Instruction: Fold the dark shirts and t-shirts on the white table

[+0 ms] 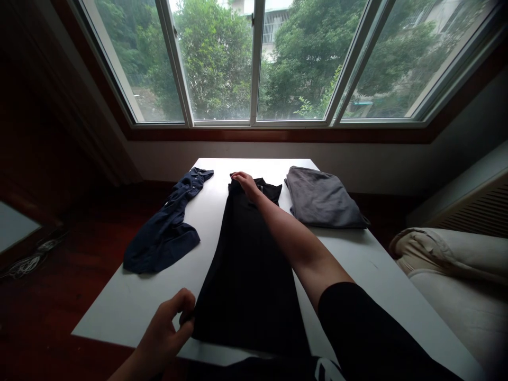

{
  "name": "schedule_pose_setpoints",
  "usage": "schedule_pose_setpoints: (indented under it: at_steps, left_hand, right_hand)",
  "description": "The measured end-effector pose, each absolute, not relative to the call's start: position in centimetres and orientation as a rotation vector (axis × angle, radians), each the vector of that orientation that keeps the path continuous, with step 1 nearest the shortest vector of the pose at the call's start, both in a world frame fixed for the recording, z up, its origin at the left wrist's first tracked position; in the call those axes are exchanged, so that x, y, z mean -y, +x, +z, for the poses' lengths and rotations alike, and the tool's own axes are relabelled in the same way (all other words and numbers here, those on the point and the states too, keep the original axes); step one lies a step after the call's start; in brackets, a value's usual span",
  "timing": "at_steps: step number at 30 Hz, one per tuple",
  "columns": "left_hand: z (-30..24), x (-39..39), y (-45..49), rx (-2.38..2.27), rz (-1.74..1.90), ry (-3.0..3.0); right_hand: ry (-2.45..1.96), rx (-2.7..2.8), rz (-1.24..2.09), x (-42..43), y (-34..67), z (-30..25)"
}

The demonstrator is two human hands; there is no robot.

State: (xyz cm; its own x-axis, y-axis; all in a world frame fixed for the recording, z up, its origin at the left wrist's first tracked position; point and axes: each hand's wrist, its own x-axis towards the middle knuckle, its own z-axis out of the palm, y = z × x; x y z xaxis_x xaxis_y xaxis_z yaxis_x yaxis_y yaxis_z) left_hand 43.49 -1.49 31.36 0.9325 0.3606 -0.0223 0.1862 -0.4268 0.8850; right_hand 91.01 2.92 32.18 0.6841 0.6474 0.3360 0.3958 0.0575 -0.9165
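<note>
A black garment, which looks like a shirt, lies lengthwise in a long narrow shape down the middle of the white table. Its far end looks collar-like. At its near left corner, my left hand pinches the edge of the cloth between thumb and fingers. My right hand reaches across to the far left corner, its fingers closed on the fabric there. The right forearm covers part of the garment's right side.
On the table's left lies a narrow dark blue buttoned shirt. A folded grey cloth sits at the far right. Beyond the table is a window; beige padded bedding stands right, and a cable bundle lies on the floor left.
</note>
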Motion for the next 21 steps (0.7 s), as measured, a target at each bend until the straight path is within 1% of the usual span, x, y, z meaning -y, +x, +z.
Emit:
schedule_pose_setpoints:
  at_steps: [2, 7, 9, 12, 15, 18, 21]
  left_hand:
    - [31.3, 3.0, 44.5, -0.366, 0.153, 2.055]
    - [30.6, 6.5, 47.1, -0.304, -0.103, 2.216]
    - [30.2, 7.3, 47.7, -0.224, -0.158, 2.277]
    - [29.9, 7.5, 48.0, -0.151, -0.179, 2.313]
    - [29.6, 6.4, 48.6, -0.19, -0.098, 2.368]
    - [28.7, 4.7, 49.6, -0.295, 0.125, 2.514]
    - [27.3, 3.4, 50.5, -0.442, 0.293, 2.647]
  right_hand:
    - [-1.605, 0.892, 0.115, -3.2, 91.4, 32.6]
    - [-2.039, 0.608, -0.167, 0.1, 93.6, 30.9]
    - [-2.143, 0.525, -0.167, 2.1, 94.4, 29.2]
    - [-2.298, 0.466, -0.041, 4.5, 95.3, 26.7]
    - [-2.355, 0.448, -0.017, 5.4, 95.9, 25.2]
    - [-2.369, 0.391, -0.043, 5.3, 96.2, 24.8]
    - [-2.419, 0.343, 0.074, 4.8, 96.5, 25.0]
